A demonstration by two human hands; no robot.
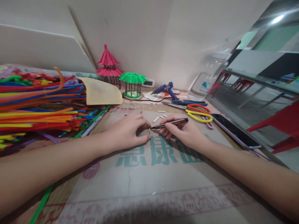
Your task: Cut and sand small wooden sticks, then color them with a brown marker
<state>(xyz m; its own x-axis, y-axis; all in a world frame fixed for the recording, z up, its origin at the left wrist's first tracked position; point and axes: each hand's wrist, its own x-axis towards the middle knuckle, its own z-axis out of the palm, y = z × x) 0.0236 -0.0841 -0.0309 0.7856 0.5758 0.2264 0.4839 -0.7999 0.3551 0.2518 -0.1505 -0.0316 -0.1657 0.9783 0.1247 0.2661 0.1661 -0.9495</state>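
Note:
My left hand (133, 130) pinches a short thin stick (150, 131) between thumb and forefinger, over the printed sheet. In my right hand (178, 132) is a dark marker pen (174, 123), its tip touching or very near the top of the stick. Just beyond the hands lie several short pale stick pieces (156, 119). Scissors (198, 112) with red and yellow handles rest past my right hand. Farther back stand a pink two-tier pavilion model (108, 67) and a green-roofed one (132, 85).
Bundles of coloured pipe cleaners (42, 96) fill the left side, beside a curled yellowish sheet (101, 91). A blue glue gun (167, 90) and a clear plastic jug (205, 79) stand at the back. A phone (233, 129) lies on the right edge, near a red chair (280, 121).

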